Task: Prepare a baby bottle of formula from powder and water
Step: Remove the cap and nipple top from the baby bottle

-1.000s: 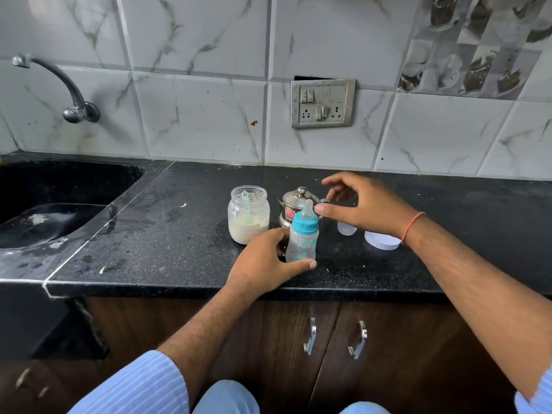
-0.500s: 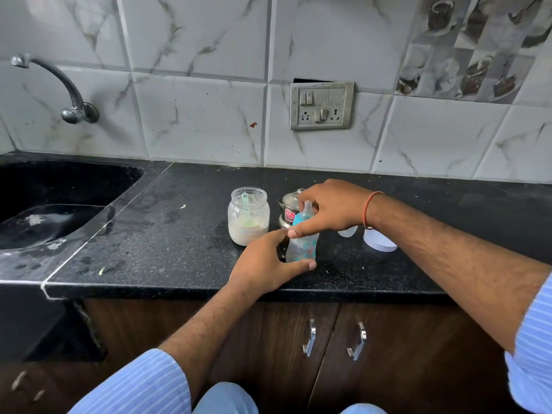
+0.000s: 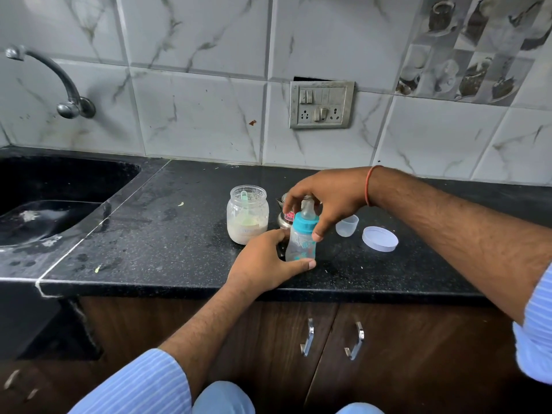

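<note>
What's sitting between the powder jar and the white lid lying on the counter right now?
In the head view, between the powder jar and white lid: the steel pot, baby bottle gripped by both hands, and clear cap.

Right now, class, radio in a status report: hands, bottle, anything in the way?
Left hand grips baby bottle at its base. Right hand on the blue collar. Bottle upright on counter. Powder jar close beside, small metal pot behind.

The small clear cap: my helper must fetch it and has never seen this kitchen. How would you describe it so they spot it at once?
Find the wall switch plate, then look down to the black counter below it. Just right of the baby bottle held by both hands lies a small clear cap, tipped on its side. Unlike the flat, round white lid to its right, it is see-through and cup-shaped.
</note>
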Demonstrator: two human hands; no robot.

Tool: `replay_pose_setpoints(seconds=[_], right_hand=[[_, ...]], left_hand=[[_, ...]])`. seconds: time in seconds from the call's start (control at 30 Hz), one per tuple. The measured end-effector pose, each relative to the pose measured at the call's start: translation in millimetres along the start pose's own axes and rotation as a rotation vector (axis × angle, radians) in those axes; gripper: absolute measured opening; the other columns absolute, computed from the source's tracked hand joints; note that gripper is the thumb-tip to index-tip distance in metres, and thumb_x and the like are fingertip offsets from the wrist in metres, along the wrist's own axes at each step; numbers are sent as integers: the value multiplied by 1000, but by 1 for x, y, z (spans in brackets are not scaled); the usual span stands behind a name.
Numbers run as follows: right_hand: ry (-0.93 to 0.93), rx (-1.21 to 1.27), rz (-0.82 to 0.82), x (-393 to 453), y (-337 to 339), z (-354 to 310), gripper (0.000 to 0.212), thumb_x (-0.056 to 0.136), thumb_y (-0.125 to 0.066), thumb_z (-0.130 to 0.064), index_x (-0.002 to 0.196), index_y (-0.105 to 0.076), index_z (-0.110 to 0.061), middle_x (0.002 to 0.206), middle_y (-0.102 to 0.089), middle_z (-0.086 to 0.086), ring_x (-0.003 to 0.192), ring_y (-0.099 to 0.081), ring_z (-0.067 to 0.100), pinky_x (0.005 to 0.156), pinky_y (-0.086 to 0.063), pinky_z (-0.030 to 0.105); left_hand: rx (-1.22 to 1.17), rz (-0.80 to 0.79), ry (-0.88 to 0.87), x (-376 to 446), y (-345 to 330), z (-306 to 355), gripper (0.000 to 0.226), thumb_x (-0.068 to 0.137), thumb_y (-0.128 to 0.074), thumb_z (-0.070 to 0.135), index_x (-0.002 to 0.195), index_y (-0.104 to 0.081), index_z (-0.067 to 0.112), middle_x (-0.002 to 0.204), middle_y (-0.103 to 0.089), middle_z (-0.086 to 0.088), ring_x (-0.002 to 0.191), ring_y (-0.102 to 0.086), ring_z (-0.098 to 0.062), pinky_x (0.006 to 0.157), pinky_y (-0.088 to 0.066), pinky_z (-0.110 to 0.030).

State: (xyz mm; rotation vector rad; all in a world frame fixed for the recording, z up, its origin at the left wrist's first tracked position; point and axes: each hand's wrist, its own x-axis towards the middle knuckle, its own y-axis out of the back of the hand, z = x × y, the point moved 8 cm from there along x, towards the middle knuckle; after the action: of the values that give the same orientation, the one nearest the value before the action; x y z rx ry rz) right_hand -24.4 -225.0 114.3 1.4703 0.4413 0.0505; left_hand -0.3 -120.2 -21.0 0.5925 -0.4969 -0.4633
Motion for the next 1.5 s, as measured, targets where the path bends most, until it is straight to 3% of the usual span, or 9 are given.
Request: replay_pose_setpoints(seconds=[0.17, 0.37, 0.57, 0.73, 0.9, 1.07, 1.27, 1.43, 1.5], right_hand=[[-237, -262, -32, 8, -9, 14, 92, 57, -53, -99, 110, -71, -26, 84, -77, -4, 77, -75, 22, 78, -65, 44], [-134, -106, -53, 8, -8, 13, 64, 69, -91, -55, 126, -62, -49, 108, -70, -9, 90, -75, 24, 81, -65, 48], [-219, -203, 19, 9, -3, 13, 91, 57, -61, -93, 124, -65, -32, 94, -68, -11, 85, -73, 21, 80, -64, 45], [-146, -131, -13, 6, -3, 3, 53, 80, -85, -54, 126, -67, -36, 101, -59, -16, 92, -66, 15, 82, -64, 48], [-223, -212, 30, 5, -2, 6, 68, 75, -72, -77, 126, -64, -33, 97, -63, -13, 92, -70, 20, 80, -61, 42], [-184, -116, -10, 4, -3, 3, 51, 80, -86, -49, 125, -66, -38, 105, -61, -13, 86, -67, 16, 75, -66, 46], [-255, -144, 28, 0, -2, 4, 60, 85, -75, -64, 132, -60, -30, 96, -60, -9, 43, -68, 10, 62, -66, 36], [-188, -54, 5, 1, -4, 1, 53, 83, -87, -39, 130, -65, -33, 113, -59, -6, 78, -73, 20, 52, -63, 32], [-203, -69, 18, 0, -2, 1, 57, 81, -85, -52, 130, -62, -33, 106, -58, -9, 72, -75, 20, 54, -64, 34]], left_hand=[[-12, 14, 17, -2, 0, -3, 79, 68, -85, 81, 130, -74, 34, 116, -77, 22, 106, -70, 3, 97, -63, -37], [19, 40, 10, 0, 1, -1, 75, 71, -90, 75, 131, -72, 34, 117, -76, 19, 106, -69, 1, 96, -62, -37], [6, 46, 12, 0, -1, -5, 85, 61, -79, 90, 126, -74, 35, 111, -77, 21, 101, -71, 1, 92, -64, -39], [4, 40, -3, 1, -1, -4, 85, 62, -79, 90, 127, -74, 34, 112, -77, 21, 101, -71, 2, 92, -64, -38], [4, 40, 6, 2, -2, -6, 86, 60, -78, 92, 124, -74, 35, 110, -77, 20, 99, -72, 0, 89, -65, -39], [6, 47, 1, 1, -1, -5, 81, 62, -80, 89, 122, -75, 35, 106, -77, 21, 96, -71, 1, 88, -64, -38], [8, 48, 3, 1, -1, -5, 81, 62, -80, 89, 121, -74, 34, 107, -76, 20, 97, -70, 1, 88, -64, -38], [20, 47, 1, 2, -1, -4, 79, 64, -82, 86, 122, -74, 34, 106, -76, 20, 96, -69, 2, 88, -64, -37], [26, 48, 1, 1, -1, -5, 80, 64, -82, 87, 122, -74, 34, 107, -76, 20, 96, -70, 1, 87, -64, -37]])
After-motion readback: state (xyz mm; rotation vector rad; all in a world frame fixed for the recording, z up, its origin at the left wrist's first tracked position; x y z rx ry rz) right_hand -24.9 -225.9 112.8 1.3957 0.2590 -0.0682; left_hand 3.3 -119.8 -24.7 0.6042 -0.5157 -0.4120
